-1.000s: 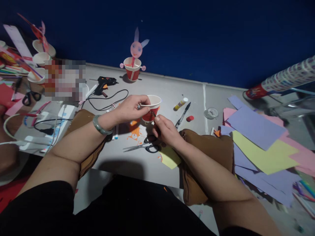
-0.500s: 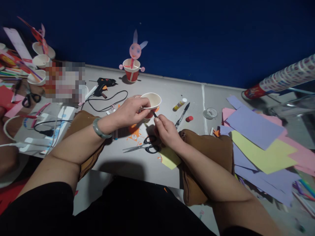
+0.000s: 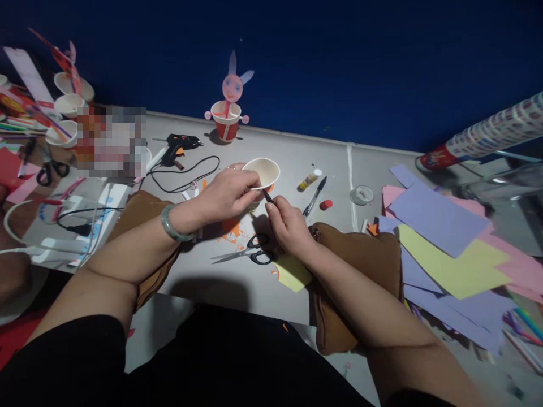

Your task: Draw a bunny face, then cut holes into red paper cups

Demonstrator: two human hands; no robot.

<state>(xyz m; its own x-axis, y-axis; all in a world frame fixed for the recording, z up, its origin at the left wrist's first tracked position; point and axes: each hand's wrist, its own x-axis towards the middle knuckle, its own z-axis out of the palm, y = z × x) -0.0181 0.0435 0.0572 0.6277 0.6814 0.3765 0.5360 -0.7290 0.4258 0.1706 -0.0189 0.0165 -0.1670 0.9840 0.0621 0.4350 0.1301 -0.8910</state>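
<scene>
Paper cup (image 3: pixel 267 172) leans over the table (image 3: pixel 195 267), rim in the grip of the left hand (image 3: pixel 232 191); the right hand (image 3: pixel 291 224) pinches a dark tool (image 3: pixel 267 196) at its side. Some cutting seems done, judging by orange scraps (image 3: pixel 231 227); the cup looks unfinished, whereas a rabbit cup (image 3: pixel 226 129) stands assembled behind.

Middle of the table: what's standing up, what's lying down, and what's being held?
Cup: held in the left hand, tilted, its mouth showing.
Dark stick: pinched in the right hand, by the cup.
Bunny cup: standing upright.
Glue gun: lying down.
Scissors: lying down.
Glue stick: lying down.
Red cap: loose, apart from the glue stick.
Pen: lying down.
</scene>
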